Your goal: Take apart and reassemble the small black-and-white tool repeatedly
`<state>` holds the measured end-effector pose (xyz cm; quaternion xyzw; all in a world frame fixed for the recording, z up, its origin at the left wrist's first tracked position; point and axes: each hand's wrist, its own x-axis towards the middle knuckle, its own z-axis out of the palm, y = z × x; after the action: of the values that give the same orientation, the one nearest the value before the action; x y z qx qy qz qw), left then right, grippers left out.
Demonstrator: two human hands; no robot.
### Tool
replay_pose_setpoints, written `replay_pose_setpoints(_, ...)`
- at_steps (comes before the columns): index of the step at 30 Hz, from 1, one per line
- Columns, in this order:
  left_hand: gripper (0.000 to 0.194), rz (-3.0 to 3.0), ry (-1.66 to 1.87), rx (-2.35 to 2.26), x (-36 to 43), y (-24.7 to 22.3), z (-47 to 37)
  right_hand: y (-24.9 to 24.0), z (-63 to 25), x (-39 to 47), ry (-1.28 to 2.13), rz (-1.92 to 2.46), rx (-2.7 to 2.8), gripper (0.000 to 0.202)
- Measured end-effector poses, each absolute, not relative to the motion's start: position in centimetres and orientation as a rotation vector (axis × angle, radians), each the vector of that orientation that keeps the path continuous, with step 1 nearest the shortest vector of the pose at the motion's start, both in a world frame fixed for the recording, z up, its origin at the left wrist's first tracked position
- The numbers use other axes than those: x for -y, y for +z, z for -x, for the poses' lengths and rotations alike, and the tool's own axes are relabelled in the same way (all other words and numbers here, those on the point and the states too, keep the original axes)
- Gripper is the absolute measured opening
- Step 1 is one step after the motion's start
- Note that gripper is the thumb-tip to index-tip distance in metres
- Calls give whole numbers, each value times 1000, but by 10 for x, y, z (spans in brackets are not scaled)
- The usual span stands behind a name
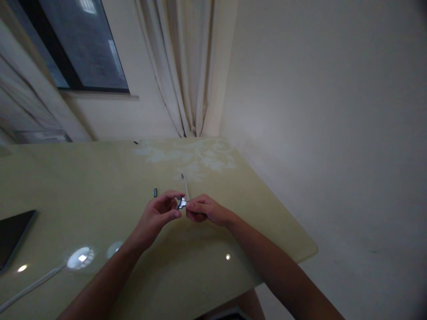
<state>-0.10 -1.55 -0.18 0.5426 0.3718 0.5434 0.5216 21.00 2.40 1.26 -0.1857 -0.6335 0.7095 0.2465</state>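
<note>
Both hands meet over the table around a small silver and dark piece that looks like a razor head (181, 203). My right hand (207, 210) pinches its narrow silver end between thumb and fingers; whatever lies inside that grip is hidden. On the other side, the thumb and index finger of my left hand (163, 209) close on the head's wide dark edge from above and below. Just beyond the hands, a thin pale stick (186, 186) with a dark tip points away; its near end is hidden behind my right hand. A small dark cartridge-like piece (155, 192) lies beyond my left hand.
The glossy pale table (273, 226) has its right edge beside my right forearm. A dark flat device (15, 235) lies at the left, with a white cable or rod (31, 291) nearer. Far back is a tiny dark object (135, 142). Curtains (187, 66) hang behind.
</note>
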Motion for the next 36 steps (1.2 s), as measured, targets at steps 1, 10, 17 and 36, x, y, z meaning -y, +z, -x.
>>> replay_pose_setpoints(1,40,-1297,1307,-886,16,-1,0,13,-210,-24,1930,506,1731,55)
replay_pose_setpoints(10,40,-1297,1365,-863,16,-2,-1,17,-211,-22,1911,476,1740,53)
replay_pose_setpoints(17,40,-1285,1392,-856,17,-2,-1,15,-210,-23,1917,483,1736,55)
replay_pose_setpoints(36,40,-1258,1374,-837,19,2,-3,11,-212,-23,1926,431,1750,56)
